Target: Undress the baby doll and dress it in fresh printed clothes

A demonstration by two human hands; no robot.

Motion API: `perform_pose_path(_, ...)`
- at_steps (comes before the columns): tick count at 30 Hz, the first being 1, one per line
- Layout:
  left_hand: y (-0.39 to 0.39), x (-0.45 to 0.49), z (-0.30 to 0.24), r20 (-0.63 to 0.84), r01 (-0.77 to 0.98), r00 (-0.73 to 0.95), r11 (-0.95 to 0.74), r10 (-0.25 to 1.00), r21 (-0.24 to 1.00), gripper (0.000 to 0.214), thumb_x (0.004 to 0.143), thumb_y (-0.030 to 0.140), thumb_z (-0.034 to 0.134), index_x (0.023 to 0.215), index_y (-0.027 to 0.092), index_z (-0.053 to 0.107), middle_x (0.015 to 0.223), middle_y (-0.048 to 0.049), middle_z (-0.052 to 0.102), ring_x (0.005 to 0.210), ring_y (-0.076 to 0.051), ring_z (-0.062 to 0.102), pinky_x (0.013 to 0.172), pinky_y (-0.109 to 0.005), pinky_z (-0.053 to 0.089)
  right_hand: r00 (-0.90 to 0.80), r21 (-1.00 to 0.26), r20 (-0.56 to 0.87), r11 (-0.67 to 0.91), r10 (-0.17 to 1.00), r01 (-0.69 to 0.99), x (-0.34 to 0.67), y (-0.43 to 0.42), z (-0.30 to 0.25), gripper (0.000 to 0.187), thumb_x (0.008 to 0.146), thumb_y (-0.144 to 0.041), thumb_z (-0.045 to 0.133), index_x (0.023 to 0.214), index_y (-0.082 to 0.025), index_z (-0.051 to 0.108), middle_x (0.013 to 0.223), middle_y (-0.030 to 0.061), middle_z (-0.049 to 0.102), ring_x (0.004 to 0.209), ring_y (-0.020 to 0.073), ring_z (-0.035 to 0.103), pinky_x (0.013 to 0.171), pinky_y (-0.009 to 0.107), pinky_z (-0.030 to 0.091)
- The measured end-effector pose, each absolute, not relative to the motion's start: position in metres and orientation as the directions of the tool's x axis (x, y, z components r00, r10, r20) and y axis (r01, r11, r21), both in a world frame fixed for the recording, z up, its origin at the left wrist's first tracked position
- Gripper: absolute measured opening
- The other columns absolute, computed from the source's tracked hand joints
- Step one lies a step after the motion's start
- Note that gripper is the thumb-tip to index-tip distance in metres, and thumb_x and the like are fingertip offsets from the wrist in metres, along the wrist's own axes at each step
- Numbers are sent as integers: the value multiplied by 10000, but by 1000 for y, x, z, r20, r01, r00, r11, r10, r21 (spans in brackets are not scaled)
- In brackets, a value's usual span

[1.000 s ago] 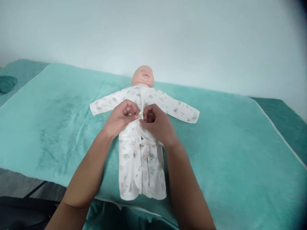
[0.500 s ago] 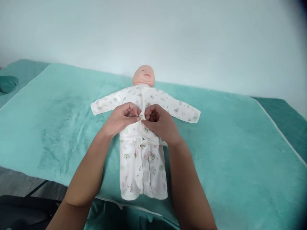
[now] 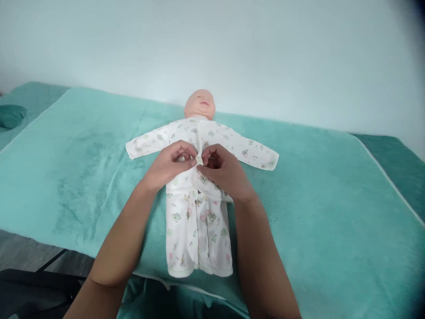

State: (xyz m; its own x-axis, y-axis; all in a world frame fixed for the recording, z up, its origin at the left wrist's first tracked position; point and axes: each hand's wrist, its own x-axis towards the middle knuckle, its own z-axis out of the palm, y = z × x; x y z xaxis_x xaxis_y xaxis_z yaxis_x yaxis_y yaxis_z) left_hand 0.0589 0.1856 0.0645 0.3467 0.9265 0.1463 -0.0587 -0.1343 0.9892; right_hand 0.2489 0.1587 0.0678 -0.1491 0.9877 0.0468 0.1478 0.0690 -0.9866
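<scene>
A baby doll [image 3: 200, 104] lies on its back, dressed in a white printed baby shirt [image 3: 226, 133] and matching baby pants [image 3: 214, 239]. Its sleeves spread out to both sides. Over the chest, my left hand [image 3: 171, 164] pinches the shirt's front edge between thumb and fingers. Close beside it, my right hand [image 3: 222, 170] pinches the other side of the same front opening. The fabric between my fingertips is slightly raised. Whatever fastener may be there is hidden by my fingers. Below my hands the shirt's hem overlaps the waist of the pants.
A green plush cover [image 3: 318, 199] with white edging spreads over the bed under the doll. Behind it rises a pale wall [image 3: 232, 48]. At the far left the cover shows a round hollow [image 3: 12, 116]. A dark object [image 3: 33, 292] stands at the lower left, above grey floor.
My hands stay at the shirt front, fingertips still together. The pinched fabric has turned up slightly between them. The view has shifted a little.
</scene>
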Motion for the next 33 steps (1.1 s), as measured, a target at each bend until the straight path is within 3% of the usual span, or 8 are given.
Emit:
perform_pose_path(15,186,61,65,114,-2,309,-119,944,993,170,718,110,717,839,198,636,751,33,527,681,-88,444,643,-246,346,-149,-991,38,57,988,122,249,159,66,196,754,-175,737,887,-229,604,825,-28,550,705,107,475,599,260,394)
perform_pose_path(26,186,60,63,89,-23,312,-87,946,996,141,697,145,730,786,195,633,777,12,583,669,-97,457,622,-259,340,-149,-994,26,42,988,103,248,159,67,208,753,-224,765,886,-233,606,829,-22,541,682,106,463,566,252,397)
perform_pose_path(33,188,58,62,78,-41,337,-68,938,997,92,715,161,736,781,195,683,703,26,539,626,-89,418,597,-262,312,-143,-998,-6,5,990,70,248,159,70,217,743,-225,785,885,-229,620,821,-31,539,646,91,447,537,246,386)
